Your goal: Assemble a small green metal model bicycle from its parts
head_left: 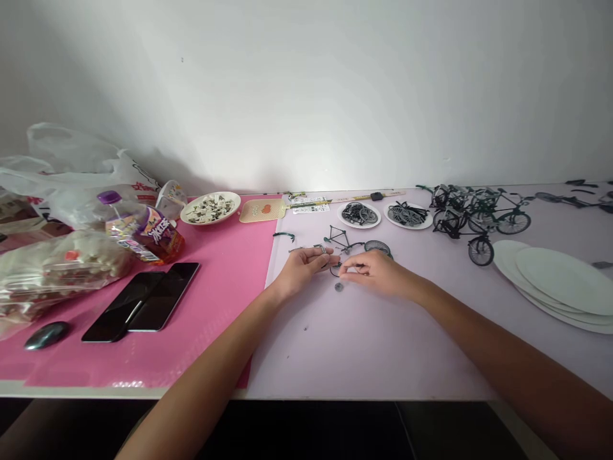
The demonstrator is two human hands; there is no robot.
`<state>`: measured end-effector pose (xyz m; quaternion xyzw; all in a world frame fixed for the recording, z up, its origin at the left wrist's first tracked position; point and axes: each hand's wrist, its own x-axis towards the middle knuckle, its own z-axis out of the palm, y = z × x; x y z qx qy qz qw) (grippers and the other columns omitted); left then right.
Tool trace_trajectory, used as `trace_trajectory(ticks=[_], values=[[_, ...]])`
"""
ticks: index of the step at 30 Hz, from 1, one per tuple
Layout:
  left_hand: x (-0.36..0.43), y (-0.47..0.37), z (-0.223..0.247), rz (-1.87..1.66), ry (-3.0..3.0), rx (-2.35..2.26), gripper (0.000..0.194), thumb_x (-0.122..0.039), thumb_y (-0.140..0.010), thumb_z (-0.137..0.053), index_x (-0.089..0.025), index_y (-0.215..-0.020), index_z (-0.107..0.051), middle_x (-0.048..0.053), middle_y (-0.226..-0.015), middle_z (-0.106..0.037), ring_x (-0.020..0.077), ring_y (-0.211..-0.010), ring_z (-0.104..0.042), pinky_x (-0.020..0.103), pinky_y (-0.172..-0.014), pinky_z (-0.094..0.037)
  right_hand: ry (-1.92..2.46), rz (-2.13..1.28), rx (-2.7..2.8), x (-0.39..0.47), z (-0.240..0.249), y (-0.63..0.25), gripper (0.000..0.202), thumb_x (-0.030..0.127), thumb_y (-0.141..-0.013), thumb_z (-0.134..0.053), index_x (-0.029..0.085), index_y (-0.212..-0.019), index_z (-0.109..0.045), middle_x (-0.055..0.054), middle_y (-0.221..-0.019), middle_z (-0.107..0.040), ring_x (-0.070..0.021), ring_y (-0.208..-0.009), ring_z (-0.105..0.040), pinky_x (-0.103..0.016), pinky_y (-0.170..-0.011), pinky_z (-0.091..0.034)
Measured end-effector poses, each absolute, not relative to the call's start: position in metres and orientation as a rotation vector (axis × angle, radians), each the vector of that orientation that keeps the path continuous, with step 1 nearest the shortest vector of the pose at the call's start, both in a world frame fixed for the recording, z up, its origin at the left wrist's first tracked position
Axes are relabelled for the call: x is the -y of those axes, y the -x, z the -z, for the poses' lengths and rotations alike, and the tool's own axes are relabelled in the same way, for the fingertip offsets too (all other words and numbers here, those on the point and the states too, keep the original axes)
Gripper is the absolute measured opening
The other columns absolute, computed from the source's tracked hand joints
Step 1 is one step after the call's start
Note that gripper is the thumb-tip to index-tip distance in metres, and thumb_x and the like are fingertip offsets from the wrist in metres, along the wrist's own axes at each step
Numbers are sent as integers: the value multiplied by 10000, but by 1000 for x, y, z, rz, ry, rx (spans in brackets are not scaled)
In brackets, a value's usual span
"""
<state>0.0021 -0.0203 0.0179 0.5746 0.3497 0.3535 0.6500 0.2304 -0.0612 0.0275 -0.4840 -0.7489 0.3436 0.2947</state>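
Note:
My left hand (306,267) is closed in a pinch; what its fingertips hold is too small to make out. Facing it, my right hand (376,273) also has thumb and fingers pressed together, near a thin dark curved part (334,271) between the two hands. I cannot tell which hand, if either, grips that part. A small grey disc (339,287) lies on the table just below the fingertips. Beyond my hands are a dark green miniature bicycle frame (338,239) and a toy bicycle wheel (378,246), partly hidden by my right hand. A short dark green curved piece (284,236) rests farther left.
Plates of black bicycle parts (359,215) (408,216) stand at the back. Several miniature bicycles (479,214) crowd the right, beside stacked white plates (565,281). Leftward, a pink mat (225,287) carries phones (143,300), a bottle (143,227) and a plate of small pieces (211,208).

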Motion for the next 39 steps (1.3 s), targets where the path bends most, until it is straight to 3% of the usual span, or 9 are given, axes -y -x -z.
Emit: trace_trajectory(ticks=[5,11,18,27,35,39], values=[[21,-1,-17,-762,-1341,-730,517,-572,-763,-870,-126,-1017,-806,165,-1261,-764,326,-1214,-698,485,-1157,-457,1236,-744,1718,57,-17,-220,374,538,-899,-717,176,-951,-792,-49,-819,-711,-154,-672,-593,-286,-629,-472],[20,-1,-16,-712,-1425,-716,560,-605,-746,-875,-125,-1030,-818,132,-1028,-806,245,-976,-720,370,-930,-522,1162,-634,1681,60,-9,-210,381,542,-901,-720,170,-904,-798,25,-628,-512,-105,-562,-426,-260,-580,-433],[22,-3,-15,-727,-1436,-701,452,-555,-719,-907,-127,-834,-816,42,-758,-742,144,-700,-585,296,-709,-438,1100,-569,1671,63,-4,-207,359,537,-921,-716,190,-909,-809,54,-590,-389,-106,-554,-360,-266,-611,-464],[26,-4,-20,-765,-1438,-709,368,-469,-678,-950,-139,-771,-819,-3,-649,-655,119,-642,-487,286,-651,-380,1062,-566,1639,64,-6,-205,377,558,-887,-753,186,-859,-811,74,-584,-305,-103,-552,-302,-282,-637,-481],[26,-4,-17,-781,-1453,-708,360,-477,-720,-926,-140,-813,-839,26,-735,-725,138,-701,-556,295,-705,-439,1190,-672,1560,62,-1,-209,410,586,-817,-808,183,-893,-793,84,-618,-259,-105,-567,-275,-282,-634,-437],[27,-4,-20,-802,-1488,-699,375,-499,-718,-921,-141,-768,-821,30,-738,-716,160,-728,-585,314,-726,-472,1223,-780,1494,58,1,-211,467,641,-759,-834,191,-775,-710,49,-622,-410,-127,-592,-392,-287,-604,-406]])
